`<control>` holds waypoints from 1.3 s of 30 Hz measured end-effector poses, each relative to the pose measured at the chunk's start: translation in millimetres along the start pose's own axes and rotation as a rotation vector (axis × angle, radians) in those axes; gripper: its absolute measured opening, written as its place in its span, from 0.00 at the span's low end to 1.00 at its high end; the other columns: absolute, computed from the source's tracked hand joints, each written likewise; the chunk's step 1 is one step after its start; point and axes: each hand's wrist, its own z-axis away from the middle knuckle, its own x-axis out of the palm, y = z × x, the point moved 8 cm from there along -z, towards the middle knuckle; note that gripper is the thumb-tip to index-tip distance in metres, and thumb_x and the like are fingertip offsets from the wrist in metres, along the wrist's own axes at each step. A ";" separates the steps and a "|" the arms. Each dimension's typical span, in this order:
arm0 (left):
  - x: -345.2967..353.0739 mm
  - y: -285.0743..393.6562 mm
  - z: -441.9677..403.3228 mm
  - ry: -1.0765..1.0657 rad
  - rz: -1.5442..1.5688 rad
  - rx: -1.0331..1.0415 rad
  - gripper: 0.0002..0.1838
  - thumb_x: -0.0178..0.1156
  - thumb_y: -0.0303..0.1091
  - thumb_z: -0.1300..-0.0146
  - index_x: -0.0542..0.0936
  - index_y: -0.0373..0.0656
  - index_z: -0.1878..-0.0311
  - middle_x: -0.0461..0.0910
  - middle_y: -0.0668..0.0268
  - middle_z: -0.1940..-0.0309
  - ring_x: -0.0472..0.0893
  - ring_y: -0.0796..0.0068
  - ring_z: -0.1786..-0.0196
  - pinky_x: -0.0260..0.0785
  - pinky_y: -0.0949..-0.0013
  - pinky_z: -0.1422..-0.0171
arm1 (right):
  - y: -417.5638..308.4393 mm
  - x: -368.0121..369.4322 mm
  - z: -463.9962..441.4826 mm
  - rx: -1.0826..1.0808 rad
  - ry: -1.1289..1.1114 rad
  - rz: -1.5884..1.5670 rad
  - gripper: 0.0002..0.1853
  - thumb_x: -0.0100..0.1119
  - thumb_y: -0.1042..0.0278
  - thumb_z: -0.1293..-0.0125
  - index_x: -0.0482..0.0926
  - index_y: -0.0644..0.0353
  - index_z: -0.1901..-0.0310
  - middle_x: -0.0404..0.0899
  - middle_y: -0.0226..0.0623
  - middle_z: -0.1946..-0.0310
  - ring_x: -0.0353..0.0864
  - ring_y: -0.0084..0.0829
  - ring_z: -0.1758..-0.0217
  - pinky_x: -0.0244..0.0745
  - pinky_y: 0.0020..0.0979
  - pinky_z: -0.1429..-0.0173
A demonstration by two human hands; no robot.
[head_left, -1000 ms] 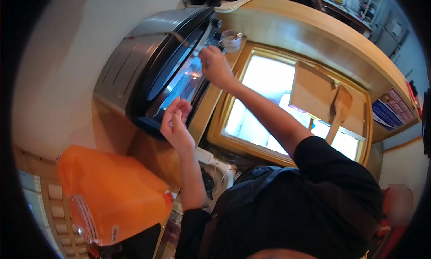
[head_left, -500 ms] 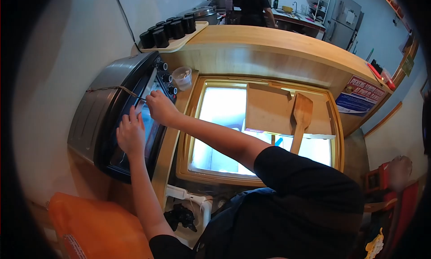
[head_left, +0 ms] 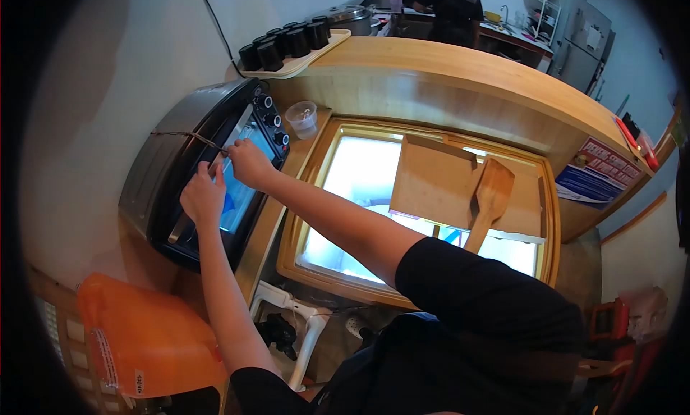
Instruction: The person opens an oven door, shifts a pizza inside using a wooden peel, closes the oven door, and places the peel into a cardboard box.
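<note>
A black toaster oven [head_left: 172, 127] stands against the wall on the left, with a thin brown cord [head_left: 190, 134] running across its top to the front. My right hand [head_left: 251, 165] pinches the cord's end near the long metal door handle [head_left: 238, 129]. Just below and to the left of it, my left hand [head_left: 203, 198] has its fingers drawn together close to the handle; what they hold, if anything, is hidden. Behind both hands is the oven's glass door [head_left: 241, 199], with control knobs [head_left: 272, 120] further along the front.
Beside the oven stands a clear plastic tub [head_left: 302, 119]. A wooden paddle [head_left: 492, 192] and flattened cardboard [head_left: 435, 181] lie on a glass-topped, wood-framed case [head_left: 309, 275]. Black cups [head_left: 295, 42] fill a tray on the ledge. An orange chair [head_left: 154, 336] is lower left. Someone stands behind the counter.
My view has shifted slightly. Both hands stay at the oven front; the left fingers, spread over the handle before, are now drawn together near the cord.
</note>
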 end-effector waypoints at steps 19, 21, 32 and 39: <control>11.7 1.8 -5.3 -0.011 0.018 0.046 0.16 0.56 0.50 0.42 0.74 0.46 0.66 0.80 0.58 0.77 0.81 0.56 0.72 0.73 0.58 0.69 | 2.5 -8.7 -0.1 -0.040 0.065 -0.275 0.03 0.56 0.77 0.50 0.76 0.68 0.74 0.75 0.52 0.76 0.75 0.53 0.69 0.70 0.43 0.65; 22.4 -7.0 -3.7 0.001 0.062 0.077 0.14 0.58 0.48 0.43 0.75 0.47 0.66 0.80 0.58 0.77 0.82 0.57 0.71 0.73 0.57 0.69 | -5.2 -12.0 4.2 -0.103 0.076 -0.202 0.03 0.54 0.77 0.50 0.76 0.68 0.76 0.74 0.52 0.76 0.75 0.54 0.69 0.71 0.45 0.63; 16.2 -6.9 -1.8 -0.083 0.058 0.020 0.12 0.60 0.41 0.45 0.75 0.44 0.64 0.81 0.57 0.74 0.83 0.58 0.68 0.75 0.59 0.66 | 22.7 6.7 -8.1 0.120 -0.017 -0.230 0.08 0.57 0.69 0.49 0.80 0.65 0.77 0.77 0.54 0.79 0.79 0.51 0.71 0.74 0.43 0.63; 18.7 -6.0 -3.3 -0.066 0.078 0.033 0.10 0.58 0.39 0.46 0.75 0.45 0.65 0.81 0.58 0.76 0.83 0.59 0.70 0.75 0.60 0.67 | -5.0 11.0 -1.5 0.015 0.096 -0.056 0.06 0.53 0.75 0.49 0.77 0.69 0.77 0.76 0.57 0.77 0.78 0.54 0.70 0.74 0.44 0.64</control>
